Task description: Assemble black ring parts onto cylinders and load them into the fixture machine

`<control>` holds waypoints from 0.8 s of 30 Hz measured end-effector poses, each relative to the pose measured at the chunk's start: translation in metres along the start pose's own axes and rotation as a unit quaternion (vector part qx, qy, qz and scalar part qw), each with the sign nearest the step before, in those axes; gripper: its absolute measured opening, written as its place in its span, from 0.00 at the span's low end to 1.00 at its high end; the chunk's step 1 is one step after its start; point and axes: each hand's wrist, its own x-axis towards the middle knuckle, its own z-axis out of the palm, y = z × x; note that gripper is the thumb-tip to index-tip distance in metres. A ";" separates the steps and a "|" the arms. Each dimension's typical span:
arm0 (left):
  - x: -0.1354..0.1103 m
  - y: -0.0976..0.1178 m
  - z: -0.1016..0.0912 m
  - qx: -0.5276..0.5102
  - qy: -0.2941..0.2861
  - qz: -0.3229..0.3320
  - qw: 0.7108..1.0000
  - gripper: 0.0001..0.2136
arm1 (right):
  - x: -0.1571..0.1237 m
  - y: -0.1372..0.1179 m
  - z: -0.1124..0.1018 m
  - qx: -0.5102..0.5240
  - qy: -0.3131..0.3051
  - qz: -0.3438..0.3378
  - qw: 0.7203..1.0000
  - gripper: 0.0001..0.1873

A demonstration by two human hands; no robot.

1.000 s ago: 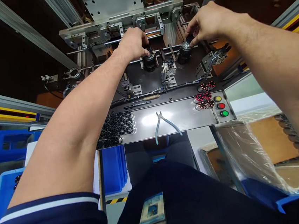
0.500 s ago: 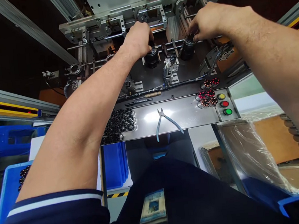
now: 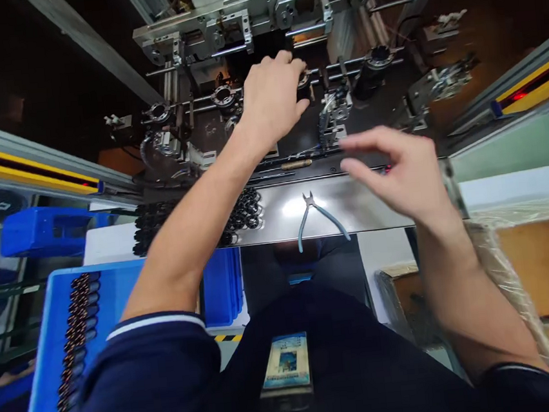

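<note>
My left hand (image 3: 274,96) reaches over the machine with its fingers spread, beside a dark round holder (image 3: 305,88); whether it touches the holder is unclear. Lower and to the right, my right hand (image 3: 400,171) hangs above the steel ledge (image 3: 281,225), slightly blurred, thumb and fingers apart with nothing between them. Behind it a speck of red shows from the wound cores, otherwise hidden. Diagonal cutters (image 3: 309,201) with grey-blue handles lie spread on the ledge. Another round holder (image 3: 380,58) stands at the machine's right.
Black round parts (image 3: 248,212) stand packed on the ledge's left, partly behind my left forearm. A wooden-handled tool (image 3: 296,164) lies behind the ledge. Yellow-edged sensor bars (image 3: 28,166) flank the machine. At lower left, a blue bin (image 3: 111,280) holds a row of copper-wound parts (image 3: 75,329).
My right hand has left the right-hand holder and come back towards me over the ledge. My left hand's fingers have spread out near the middle holder. The camera view has shifted.
</note>
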 end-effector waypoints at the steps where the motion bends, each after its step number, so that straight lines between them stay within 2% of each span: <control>1: -0.036 0.010 -0.017 0.000 0.051 0.036 0.998 0.33 | -0.019 -0.005 0.011 0.001 -0.035 -0.002 0.999 0.15; 2: -0.075 0.021 -0.035 0.009 0.101 0.057 0.993 0.33 | -0.036 -0.008 0.023 0.004 -0.082 -0.002 0.997 0.13; 4: -0.156 0.043 -0.062 0.041 0.178 0.066 0.981 0.22 | -0.059 -0.013 0.051 0.018 -0.170 0.004 0.985 0.14; 5: -0.195 0.050 -0.070 0.059 0.202 0.047 0.976 0.16 | -0.066 -0.016 0.066 0.026 -0.203 0.007 0.979 0.15; 6: -0.231 0.053 -0.074 0.078 0.210 -0.003 0.975 0.12 | -0.071 -0.019 0.083 0.031 -0.226 0.011 0.973 0.18; 8: -0.293 0.048 -0.069 0.108 0.192 -0.065 0.973 0.09 | -0.075 -0.025 0.117 0.025 -0.254 0.018 0.967 0.24; 10: -0.336 0.034 -0.053 0.115 0.159 -0.107 0.975 0.08 | -0.073 -0.031 0.149 0.004 -0.271 0.028 0.962 0.27; 13: -0.365 0.017 -0.028 0.110 0.124 -0.126 0.978 0.10 | -0.067 -0.040 0.187 -0.027 -0.266 0.048 0.962 0.19; 15: -0.367 0.015 -0.020 0.100 0.109 -0.134 0.980 0.09 | -0.064 -0.044 0.203 -0.032 -0.246 0.061 0.967 0.11; 17: -0.365 0.018 -0.021 0.078 0.105 -0.140 0.982 0.06 | -0.062 -0.046 0.210 -0.019 -0.221 0.074 0.972 0.04; 18: -0.364 0.022 -0.024 0.060 0.107 -0.142 0.982 0.05 | -0.063 -0.047 0.210 -0.006 -0.207 0.081 0.975 0.04; 20: -0.365 0.031 -0.032 0.008 0.119 -0.142 0.983 0.06 | -0.067 -0.050 0.200 0.030 -0.174 0.095 0.980 0.13; 24: -0.373 0.059 -0.052 -0.138 0.157 -0.145 0.967 0.11 | -0.080 -0.072 0.158 0.116 -0.111 0.111 0.981 0.28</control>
